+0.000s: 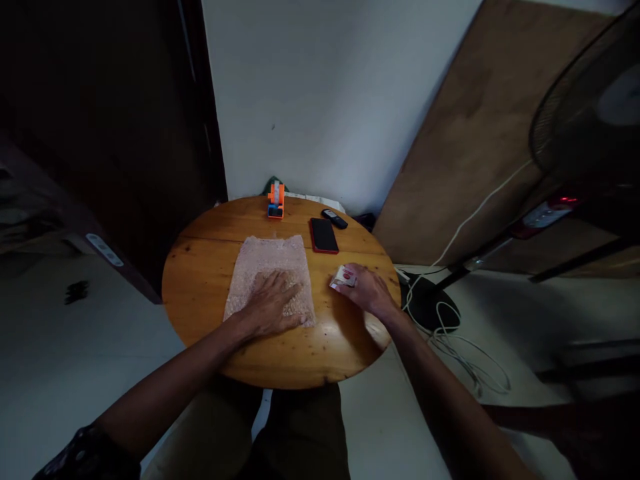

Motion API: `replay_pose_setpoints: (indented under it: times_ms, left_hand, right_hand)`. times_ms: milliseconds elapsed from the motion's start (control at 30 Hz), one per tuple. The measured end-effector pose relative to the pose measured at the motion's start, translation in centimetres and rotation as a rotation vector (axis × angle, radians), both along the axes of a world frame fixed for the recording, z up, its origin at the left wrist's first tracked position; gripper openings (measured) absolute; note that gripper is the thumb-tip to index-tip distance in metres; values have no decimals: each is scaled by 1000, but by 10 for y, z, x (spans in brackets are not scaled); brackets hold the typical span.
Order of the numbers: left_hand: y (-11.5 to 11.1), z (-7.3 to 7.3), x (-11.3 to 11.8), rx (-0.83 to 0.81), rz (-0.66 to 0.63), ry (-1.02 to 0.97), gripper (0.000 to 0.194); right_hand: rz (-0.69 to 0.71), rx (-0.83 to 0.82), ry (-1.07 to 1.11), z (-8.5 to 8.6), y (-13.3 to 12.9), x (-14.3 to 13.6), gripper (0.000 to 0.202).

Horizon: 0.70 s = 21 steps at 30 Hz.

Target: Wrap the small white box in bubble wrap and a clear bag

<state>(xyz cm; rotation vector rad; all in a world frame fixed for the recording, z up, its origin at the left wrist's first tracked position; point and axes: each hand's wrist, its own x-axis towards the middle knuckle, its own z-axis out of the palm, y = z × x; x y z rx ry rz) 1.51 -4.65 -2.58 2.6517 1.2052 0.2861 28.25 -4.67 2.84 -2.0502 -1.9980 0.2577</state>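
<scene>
A sheet of pinkish bubble wrap (273, 253) lies flat on the round wooden table (200, 280). My left hand (274, 301) rests on it with the palm down and fingers spread. Over the table's right side, my right hand (367, 289) is closed around a small white box (345, 276) with a red mark on it. The fingers hide part of the box. Just behind that hand lie a dark tablet-like device with a red edge (325, 236) and a small black keypad phone (335, 219).
An orange and blue tape dispenser (276, 201) stands at the table's back edge, near the wall (320, 100). To the right are a standing fan (590, 100) and a loose white cable (470, 350) on the floor. A dark door (100, 120) is at the left.
</scene>
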Motion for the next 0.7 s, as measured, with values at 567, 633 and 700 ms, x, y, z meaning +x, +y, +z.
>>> replay_pose_setpoints:
  times_ms: [567,633,700]
  left_hand:
    - [4,5,4,48,-61,-92,79]
    - [4,10,-2,42,-57,-116,67]
    - [4,17,-12,30,-38,-126,45]
  right_hand:
    - [220,32,809,-42,73,-107,43]
    - [228,21,839,-43,70,-104,48]
    - [217,18,847,-41,68,-104,50]
